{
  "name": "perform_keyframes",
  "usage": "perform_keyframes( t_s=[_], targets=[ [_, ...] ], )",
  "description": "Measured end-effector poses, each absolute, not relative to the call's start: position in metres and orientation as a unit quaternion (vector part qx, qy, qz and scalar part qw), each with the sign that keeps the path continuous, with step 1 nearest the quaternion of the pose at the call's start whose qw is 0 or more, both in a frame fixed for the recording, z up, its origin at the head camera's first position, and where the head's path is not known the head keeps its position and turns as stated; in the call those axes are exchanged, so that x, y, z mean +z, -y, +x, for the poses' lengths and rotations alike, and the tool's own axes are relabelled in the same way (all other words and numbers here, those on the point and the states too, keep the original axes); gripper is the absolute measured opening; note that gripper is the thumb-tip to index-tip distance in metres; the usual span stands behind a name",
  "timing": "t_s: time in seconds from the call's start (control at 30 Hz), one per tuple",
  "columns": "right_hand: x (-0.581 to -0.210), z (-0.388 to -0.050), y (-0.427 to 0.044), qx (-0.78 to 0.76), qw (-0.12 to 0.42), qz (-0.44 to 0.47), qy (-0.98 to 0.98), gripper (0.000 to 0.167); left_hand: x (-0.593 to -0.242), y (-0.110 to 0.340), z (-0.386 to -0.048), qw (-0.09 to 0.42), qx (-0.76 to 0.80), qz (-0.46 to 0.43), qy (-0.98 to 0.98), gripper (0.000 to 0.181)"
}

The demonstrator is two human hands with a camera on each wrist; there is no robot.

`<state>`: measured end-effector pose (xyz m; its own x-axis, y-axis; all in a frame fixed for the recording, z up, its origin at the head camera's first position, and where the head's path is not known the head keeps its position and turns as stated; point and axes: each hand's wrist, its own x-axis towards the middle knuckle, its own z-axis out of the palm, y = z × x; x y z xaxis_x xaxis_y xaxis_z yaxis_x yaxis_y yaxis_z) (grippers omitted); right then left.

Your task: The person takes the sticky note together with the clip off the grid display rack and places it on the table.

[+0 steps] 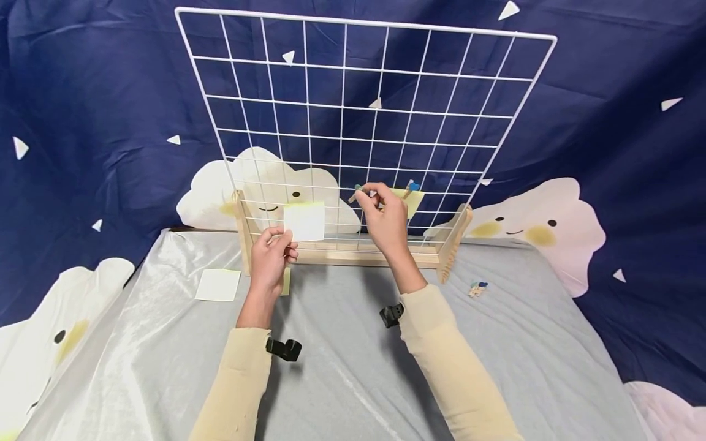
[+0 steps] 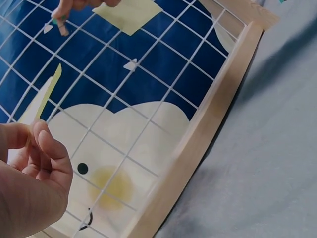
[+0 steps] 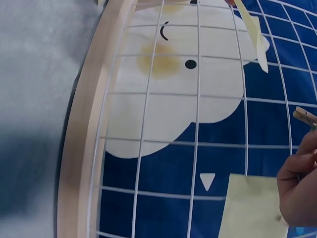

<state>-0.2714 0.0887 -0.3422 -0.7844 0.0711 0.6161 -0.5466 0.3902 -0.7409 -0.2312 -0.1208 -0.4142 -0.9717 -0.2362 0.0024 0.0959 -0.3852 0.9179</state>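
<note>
The left hand (image 1: 269,257) pinches a pale sticky note (image 1: 305,222) by its lower left corner, in front of the white wire grid (image 1: 343,105). In the left wrist view that note (image 2: 45,97) appears nearly edge-on above the hand (image 2: 34,173). A small wooden clip (image 3: 303,117) with a green top in the head view is pinched by the right hand (image 1: 386,217), close to the grid. Beside the right hand, a yellow note (image 1: 415,203) hangs on the grid with a blue-topped clip (image 1: 410,188) at its top.
Wooden feet (image 1: 455,244) and a wooden bar (image 1: 353,255) hold the grid. On the grey cloth (image 1: 331,343) lie a pale note (image 1: 217,285) at the left and several small clips (image 1: 477,289) at the right. Another yellow note (image 1: 285,282) shows partly behind the left hand.
</note>
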Motion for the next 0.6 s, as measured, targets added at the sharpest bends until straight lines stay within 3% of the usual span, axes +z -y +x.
perform_keyframes(
  t_s=[0.6],
  targets=[
    [-0.351, -0.262, -0.132, 0.525, 0.304, 0.101, 0.789, 0.014, -0.424, 0.122, -0.224, 0.091, -0.824, 0.078, 0.553, 0.01]
  ],
)
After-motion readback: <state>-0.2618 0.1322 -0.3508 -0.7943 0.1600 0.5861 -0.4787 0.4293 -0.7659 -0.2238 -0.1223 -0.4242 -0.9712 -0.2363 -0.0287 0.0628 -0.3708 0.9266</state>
